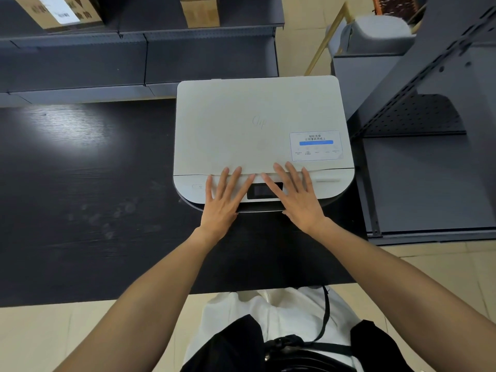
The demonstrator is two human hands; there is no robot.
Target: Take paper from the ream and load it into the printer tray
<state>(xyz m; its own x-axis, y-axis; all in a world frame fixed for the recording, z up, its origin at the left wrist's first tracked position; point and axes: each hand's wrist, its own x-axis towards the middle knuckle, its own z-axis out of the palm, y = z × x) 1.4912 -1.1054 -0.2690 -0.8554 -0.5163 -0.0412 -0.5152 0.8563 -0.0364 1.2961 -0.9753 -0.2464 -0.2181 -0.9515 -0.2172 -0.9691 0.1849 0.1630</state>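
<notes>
Both hands' fingers (236, 178) flat on printer (257, 124).

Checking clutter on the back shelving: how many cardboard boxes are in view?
2. One cardboard box sits at the top left on the shelf; a smaller box stands to its right. Both are cropped; others may lie out of frame.
</notes>
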